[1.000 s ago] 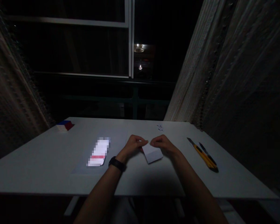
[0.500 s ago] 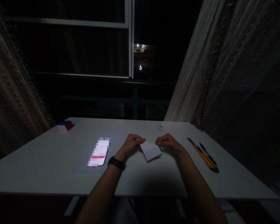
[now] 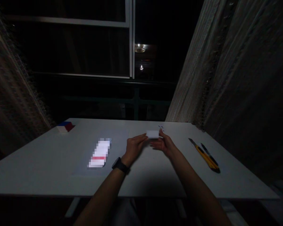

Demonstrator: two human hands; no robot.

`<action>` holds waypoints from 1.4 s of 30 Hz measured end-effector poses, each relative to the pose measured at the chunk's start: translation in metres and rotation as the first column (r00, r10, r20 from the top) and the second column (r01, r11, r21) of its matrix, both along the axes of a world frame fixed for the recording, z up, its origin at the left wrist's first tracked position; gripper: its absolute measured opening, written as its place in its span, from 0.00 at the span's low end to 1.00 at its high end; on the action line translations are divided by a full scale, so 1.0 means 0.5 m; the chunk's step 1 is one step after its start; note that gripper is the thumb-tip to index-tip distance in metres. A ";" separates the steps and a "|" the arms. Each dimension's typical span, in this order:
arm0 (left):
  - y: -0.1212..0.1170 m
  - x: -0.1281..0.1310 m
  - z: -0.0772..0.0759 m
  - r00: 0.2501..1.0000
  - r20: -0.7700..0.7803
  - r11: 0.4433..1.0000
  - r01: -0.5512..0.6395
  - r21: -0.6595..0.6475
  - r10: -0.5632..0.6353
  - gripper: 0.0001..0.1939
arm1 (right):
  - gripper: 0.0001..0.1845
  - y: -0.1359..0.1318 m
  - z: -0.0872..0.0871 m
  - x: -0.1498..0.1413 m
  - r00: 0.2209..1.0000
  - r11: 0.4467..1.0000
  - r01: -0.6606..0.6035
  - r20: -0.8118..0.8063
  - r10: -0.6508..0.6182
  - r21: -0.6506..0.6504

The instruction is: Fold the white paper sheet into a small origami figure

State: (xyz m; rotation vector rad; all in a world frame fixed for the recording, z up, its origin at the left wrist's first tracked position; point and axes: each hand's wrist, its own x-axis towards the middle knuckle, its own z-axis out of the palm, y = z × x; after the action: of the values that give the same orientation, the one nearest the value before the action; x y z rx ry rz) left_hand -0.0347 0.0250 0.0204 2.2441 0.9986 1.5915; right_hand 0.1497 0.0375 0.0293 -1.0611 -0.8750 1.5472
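A small white folded paper (image 3: 152,134) is held up between my hands, its long side running left to right. My left hand (image 3: 134,147) pinches its left end, thumb and fingers closed together. At the right end, the thumb of my right hand (image 3: 165,143) stands against or just beside the paper's edge. The other fingers of that hand reach left below the paper, apart from the thumb and slightly blurred; contact there cannot be made out. A dark watch (image 3: 120,165) is on my left wrist.
On the white table (image 3: 47,166), a lit phone (image 3: 100,153) lies at left on a pale sheet (image 3: 80,168). A coloured block (image 3: 65,126) stands far left. A yellow box cutter (image 3: 206,158), blade out, lies right beside a dark pen (image 3: 208,152). Small dark marks (image 3: 160,127) show behind my right hand.
The paper has risen and tipped, now showing as a narrow strip instead of a broad tilted square. Both hands have turned, and my right hand's fingers have spread below it.
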 end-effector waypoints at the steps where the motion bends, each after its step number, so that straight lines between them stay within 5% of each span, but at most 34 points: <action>1: -0.002 0.002 -0.002 0.999 -0.034 1.000 0.028 0.012 -0.028 0.10 | 0.24 0.000 -0.002 -0.002 0.999 0.999 0.042 0.001 -0.042 0.034; 4: -0.006 0.011 -0.005 0.997 -0.045 0.996 0.064 -0.069 -0.067 0.11 | 0.22 0.005 -0.016 -0.003 0.974 0.964 0.220 0.022 -0.226 0.147; 7: -0.001 0.022 -0.007 0.989 0.146 0.954 0.070 -0.292 -0.027 0.20 | 0.20 0.010 -0.030 -0.008 0.965 0.938 0.257 -0.012 -0.262 0.234; 10: 0.011 0.030 -0.012 0.921 0.388 0.816 0.237 -0.527 -0.017 0.27 | 0.21 0.009 -0.036 -0.020 0.978 0.937 0.208 -0.035 -0.207 0.282; 13: 0.020 0.026 -0.014 0.844 0.537 0.649 0.407 -0.643 0.003 0.23 | 0.20 0.007 -0.036 -0.030 0.983 0.945 0.177 -0.013 -0.181 0.276; 18: 0.020 0.010 -0.010 0.823 0.568 0.533 0.471 -0.703 0.021 0.19 | 0.21 0.009 -0.029 -0.021 0.958 0.917 0.248 0.060 -0.280 0.313; 29: 0.024 -0.001 -0.005 0.841 0.540 0.591 0.422 -0.688 0.030 0.15 | 0.17 0.009 -0.022 0.001 0.979 0.959 0.097 0.151 -0.141 0.266; 33: 0.026 -0.005 0.001 0.723 0.680 0.591 0.496 -0.637 0.126 0.23 | 0.19 0.012 -0.025 0.002 0.969 0.952 0.074 0.205 -0.139 0.296; 37: 0.022 -0.002 0.004 0.615 0.783 0.539 0.631 -0.558 0.090 0.22 | 0.23 0.010 -0.031 -0.016 0.953 0.903 0.212 0.125 -0.276 0.374; 39: 0.021 0.003 0.001 0.644 0.764 0.511 0.640 -0.574 0.052 0.18 | 0.27 0.004 -0.033 -0.030 0.957 0.887 0.215 0.094 -0.276 0.409; 42: 0.024 0.011 -0.008 0.709 0.697 0.562 0.534 -0.632 0.110 0.16 | 0.36 -0.009 -0.029 -0.044 0.969 0.873 0.150 0.108 -0.224 0.464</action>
State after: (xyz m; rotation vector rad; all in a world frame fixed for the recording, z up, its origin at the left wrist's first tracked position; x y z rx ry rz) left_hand -0.0291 0.0370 0.0165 0.9613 0.8695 1.2485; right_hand 0.1278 0.0328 0.0146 -0.8999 -1.1402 1.0334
